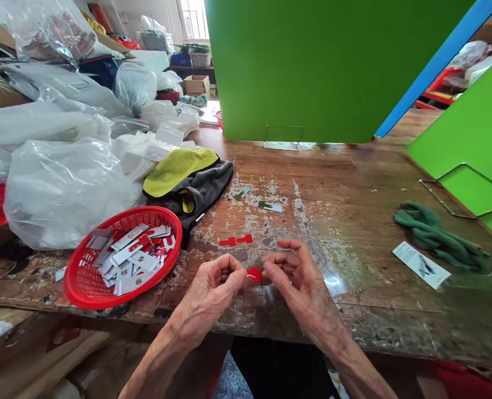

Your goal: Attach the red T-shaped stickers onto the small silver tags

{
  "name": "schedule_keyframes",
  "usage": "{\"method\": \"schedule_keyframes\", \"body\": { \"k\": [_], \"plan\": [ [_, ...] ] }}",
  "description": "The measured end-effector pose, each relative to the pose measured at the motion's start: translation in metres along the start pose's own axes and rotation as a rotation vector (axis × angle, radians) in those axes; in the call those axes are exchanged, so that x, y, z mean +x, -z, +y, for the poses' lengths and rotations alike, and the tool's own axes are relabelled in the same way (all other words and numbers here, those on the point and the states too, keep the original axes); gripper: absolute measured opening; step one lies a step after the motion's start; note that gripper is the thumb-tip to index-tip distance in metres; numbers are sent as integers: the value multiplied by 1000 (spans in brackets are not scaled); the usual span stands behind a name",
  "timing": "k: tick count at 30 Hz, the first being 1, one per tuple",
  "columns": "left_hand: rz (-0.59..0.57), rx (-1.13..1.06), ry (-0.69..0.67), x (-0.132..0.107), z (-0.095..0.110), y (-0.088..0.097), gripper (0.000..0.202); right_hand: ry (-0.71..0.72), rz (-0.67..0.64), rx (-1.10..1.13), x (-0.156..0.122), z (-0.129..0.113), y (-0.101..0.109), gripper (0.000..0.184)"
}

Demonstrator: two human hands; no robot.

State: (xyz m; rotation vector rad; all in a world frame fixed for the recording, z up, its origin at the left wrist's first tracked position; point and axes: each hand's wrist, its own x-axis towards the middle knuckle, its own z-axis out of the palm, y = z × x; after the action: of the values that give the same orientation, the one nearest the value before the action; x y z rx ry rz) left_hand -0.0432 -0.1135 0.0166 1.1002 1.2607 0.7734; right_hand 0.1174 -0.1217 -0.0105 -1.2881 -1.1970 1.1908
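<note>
My left hand (218,284) and my right hand (292,272) are close together over the near edge of a worn wooden table (354,233). Both pinch a small red piece (254,274) between their fingertips. Just beyond it, two more small red pieces (236,240) lie on the table. A red plastic basket (83,280) to the left of my left hand holds several silver and red flat parts (132,256).
Two green-and-white pieces (271,206) lie further back. A yellow and grey cloth (188,177) and piled clear plastic bags (59,188) fill the left. Green screens (321,66) stand behind and at right. A green cloth (435,235) and a printed card (421,265) lie at right.
</note>
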Motion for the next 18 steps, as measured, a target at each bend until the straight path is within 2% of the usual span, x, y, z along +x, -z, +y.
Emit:
{"method": "schedule_keyframes", "body": {
  "k": [6,7,9,11,13,14,18],
  "plan": [
    [-32,30,-24,1,4,-15,31,-76,-185,43,0,-3,10,28],
    [-55,57,-37,1,6,-17,30,-75,-182,57,1,-3,12,30],
    [-71,174,-71,7,14,-19,30,-54,-92,41,1,-3,16,33],
    [79,405,-106,23,27,-20,29,-9,70,-23,2,-3,22,31],
    [353,681,-119,51,43,-19,27,48,214,-59,4,-2,29,29],
    [428,766,-107,68,51,-19,27,67,248,-58,5,-2,33,30],
    [486,905,-38,135,69,-23,20,33,162,-30,4,11,48,34]
  ]
}}
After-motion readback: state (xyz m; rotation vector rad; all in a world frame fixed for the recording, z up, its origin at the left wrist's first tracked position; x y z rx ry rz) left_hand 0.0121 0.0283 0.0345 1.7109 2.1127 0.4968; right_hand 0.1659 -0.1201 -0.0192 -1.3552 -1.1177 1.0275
